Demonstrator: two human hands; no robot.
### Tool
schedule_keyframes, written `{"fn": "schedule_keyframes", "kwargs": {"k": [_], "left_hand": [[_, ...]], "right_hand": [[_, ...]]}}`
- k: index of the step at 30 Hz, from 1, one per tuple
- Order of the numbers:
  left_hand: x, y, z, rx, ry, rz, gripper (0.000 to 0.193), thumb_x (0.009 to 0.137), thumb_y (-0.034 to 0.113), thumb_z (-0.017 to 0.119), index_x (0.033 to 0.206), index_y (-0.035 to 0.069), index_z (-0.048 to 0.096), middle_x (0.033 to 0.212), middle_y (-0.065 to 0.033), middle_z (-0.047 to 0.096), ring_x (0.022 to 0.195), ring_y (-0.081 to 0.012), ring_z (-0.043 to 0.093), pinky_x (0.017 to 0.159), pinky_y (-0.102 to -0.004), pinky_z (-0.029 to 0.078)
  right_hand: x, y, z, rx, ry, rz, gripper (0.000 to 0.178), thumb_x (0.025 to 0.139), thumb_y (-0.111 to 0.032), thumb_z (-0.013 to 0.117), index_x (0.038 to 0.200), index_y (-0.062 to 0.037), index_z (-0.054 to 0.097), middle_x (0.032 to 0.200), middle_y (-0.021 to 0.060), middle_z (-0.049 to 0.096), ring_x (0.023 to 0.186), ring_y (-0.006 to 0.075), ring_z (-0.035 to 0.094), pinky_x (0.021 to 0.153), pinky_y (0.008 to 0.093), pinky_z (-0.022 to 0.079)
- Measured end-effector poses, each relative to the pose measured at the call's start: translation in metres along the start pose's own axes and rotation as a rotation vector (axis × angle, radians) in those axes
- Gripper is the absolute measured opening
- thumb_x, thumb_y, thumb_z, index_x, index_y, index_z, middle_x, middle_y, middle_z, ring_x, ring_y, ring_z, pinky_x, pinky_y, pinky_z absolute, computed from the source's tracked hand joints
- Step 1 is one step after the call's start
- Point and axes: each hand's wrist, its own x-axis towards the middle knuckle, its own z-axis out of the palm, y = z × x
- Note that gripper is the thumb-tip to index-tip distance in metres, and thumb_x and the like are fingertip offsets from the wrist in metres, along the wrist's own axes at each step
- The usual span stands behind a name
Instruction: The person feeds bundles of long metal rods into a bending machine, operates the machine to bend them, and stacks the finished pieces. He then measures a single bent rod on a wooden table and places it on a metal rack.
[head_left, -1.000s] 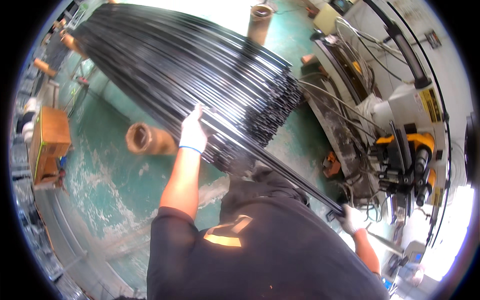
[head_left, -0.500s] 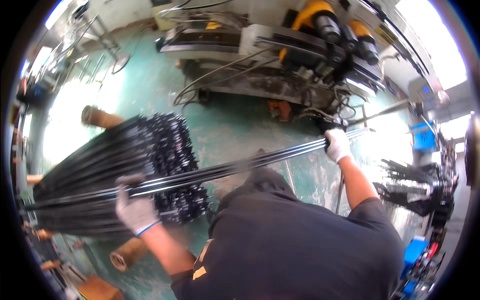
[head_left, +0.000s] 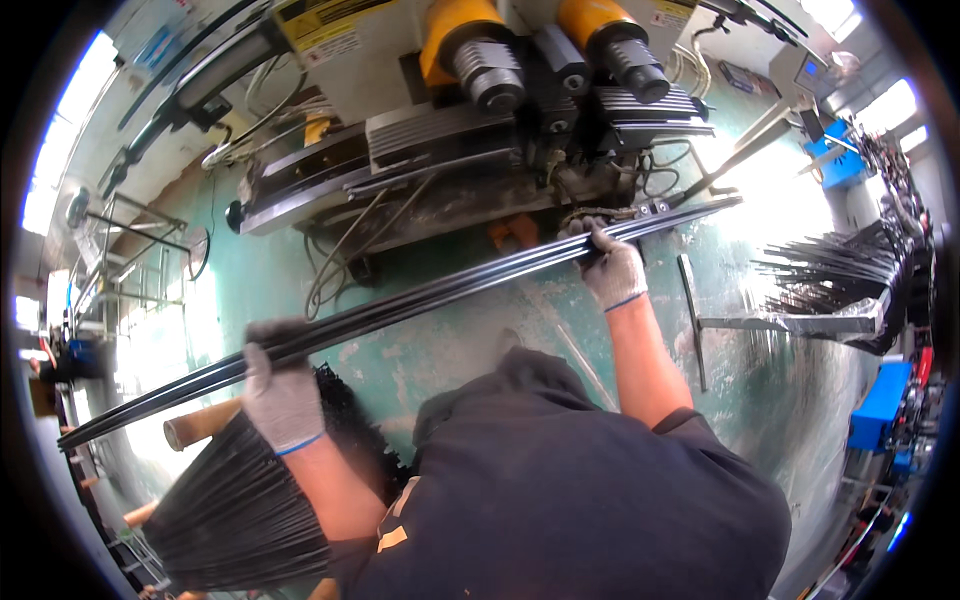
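Note:
A small bundle of long, thin black metal bars (head_left: pixel 440 283) runs slantwise across in front of me, its right end farther away than its left. My left hand (head_left: pixel 283 395), in a pale knit glove with a blue cuff edge, is closed around the bundle toward its left part. My right hand (head_left: pixel 613 272), gloved the same way, grips it nearer the right end, close to the machine's front. Below my left hand lies a large stack of similar black bars (head_left: pixel 240 510), partly hidden by my left forearm.
A machine (head_left: pixel 320 180) with yellow-and-black cylindrical units (head_left: pixel 480 60) stands ahead, cables hanging from it. A brown cardboard tube (head_left: pixel 200 425) lies by the stack. At right, more dark bars (head_left: pixel 830 268) rest near a metal stand (head_left: pixel 790 325). Blue boxes (head_left: pixel 880 405) sit farther right.
The bundle has moved from over the stack to a place farther forward, near the machine, with both hands still holding it. My view has turned, so the machine looks closer and the stack lower.

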Motion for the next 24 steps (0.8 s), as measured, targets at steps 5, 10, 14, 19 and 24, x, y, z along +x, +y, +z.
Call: {"fn": "schedule_keyframes", "kwargs": {"k": [5, 10, 14, 19, 24], "left_hand": [[0.077, 0.096, -0.055, -0.023, 0.011, 0.089, 0.039, 0.106, 0.012, 0.063, 0.141, -0.004, 0.058, 0.132, -0.0175, 0.067, 0.126, -0.0304, 0.061, 0.122, -0.0492, 0.04], [0.153, 0.101, -0.1, 0.045, 0.03, 0.08, 0.031, 0.104, 0.02, 0.067, 0.126, -0.002, 0.064, 0.121, -0.012, 0.068, 0.119, -0.0275, 0.063, 0.114, -0.045, 0.046], [0.223, 0.071, -0.137, 0.222, 0.141, 0.017, 0.034, 0.105, 0.03, 0.067, 0.116, -0.003, 0.07, 0.114, -0.0125, 0.071, 0.113, -0.0262, 0.065, 0.107, -0.0414, 0.049], [0.282, 0.024, -0.169, 0.105, 0.312, -0.116, 0.037, 0.11, 0.029, 0.058, 0.12, -0.005, 0.07, 0.12, -0.0155, 0.072, 0.116, -0.0273, 0.066, 0.11, -0.0404, 0.049], [0.334, -0.021, -0.153, 0.033, 0.355, -0.186, 0.038, 0.113, 0.022, 0.046, 0.122, -0.008, 0.067, 0.126, -0.019, 0.071, 0.122, -0.0313, 0.065, 0.12, -0.0451, 0.044]], "right_hand": [[0.046, -0.056, 0.008, 0.01, -0.02, -0.235, 0.016, 0.104, -0.01, 0.069, 0.114, 0.002, 0.065, 0.107, 0.0124, 0.07, 0.104, 0.028, 0.07, 0.093, 0.0428, 0.061], [0.061, -0.06, 0.068, -0.115, 0.111, -0.393, 0.016, 0.102, -0.013, 0.074, 0.114, -0.0038, 0.069, 0.102, 0.0095, 0.076, 0.086, 0.0233, 0.072, 0.076, 0.038, 0.061], [0.081, -0.046, 0.106, -0.118, 0.129, -0.526, 0.016, 0.102, -0.013, 0.072, 0.116, -0.0042, 0.071, 0.101, 0.008, 0.075, 0.087, 0.0225, 0.071, 0.076, 0.037, 0.061], [0.12, -0.036, 0.147, -0.145, -0.048, -0.554, 0.031, 0.096, -0.013, 0.073, 0.124, -0.0021, 0.074, 0.116, 0.0102, 0.075, 0.1, 0.0226, 0.072, 0.085, 0.0376, 0.059], [0.135, -0.039, 0.175, -0.282, 0.08, -0.457, 0.04, 0.098, -0.036, 0.067, 0.128, -0.0104, 0.07, 0.117, 0.0079, 0.073, 0.101, 0.0291, 0.066, 0.093, 0.0409, 0.053]]}}
